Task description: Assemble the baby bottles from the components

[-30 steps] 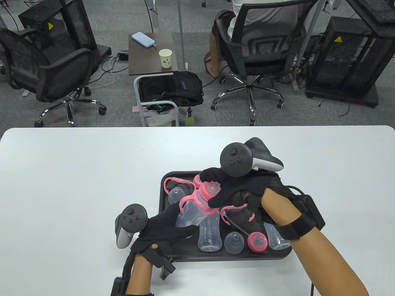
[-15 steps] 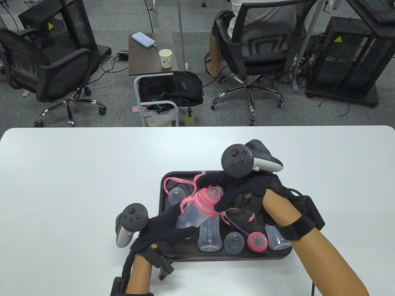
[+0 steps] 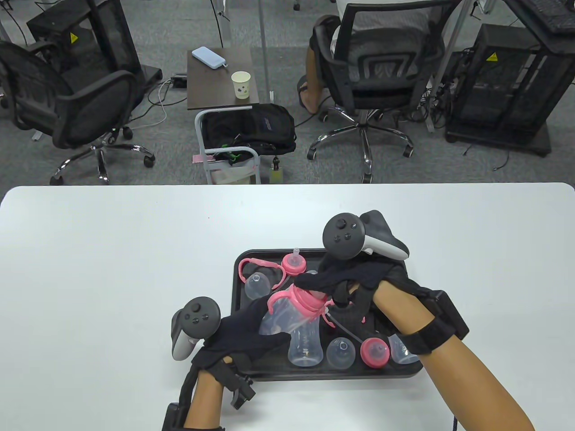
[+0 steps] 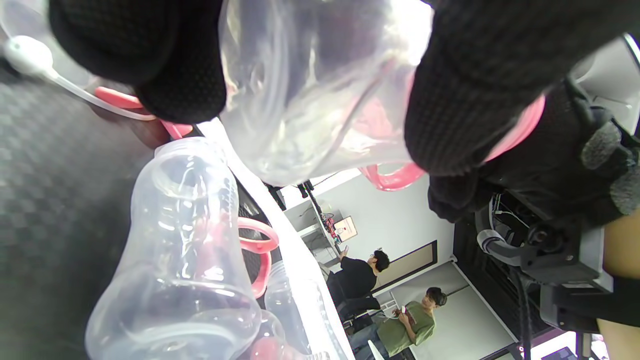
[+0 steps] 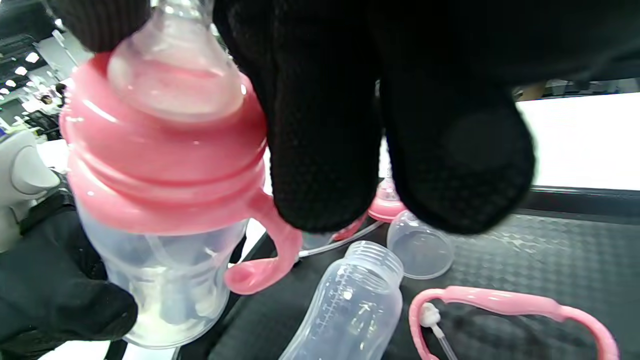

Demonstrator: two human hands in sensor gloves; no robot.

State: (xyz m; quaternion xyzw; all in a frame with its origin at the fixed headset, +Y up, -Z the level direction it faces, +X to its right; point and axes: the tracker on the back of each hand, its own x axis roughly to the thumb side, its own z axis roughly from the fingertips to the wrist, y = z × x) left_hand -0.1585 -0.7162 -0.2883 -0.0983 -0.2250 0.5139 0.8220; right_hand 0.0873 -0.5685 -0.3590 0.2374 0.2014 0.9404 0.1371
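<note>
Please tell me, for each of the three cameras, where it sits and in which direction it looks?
Table view: high, looking down at the black tray; both forearms and gloved hands show.
Left wrist view: under the left hand, looking up past the held bottle.
Right wrist view: beside the right hand, facing the bottle's pink collar.
All three share this bottle.

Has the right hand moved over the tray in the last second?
Yes. The right hand slid toward the tray's near edge, uncovering the pink nipple cap.
</note>
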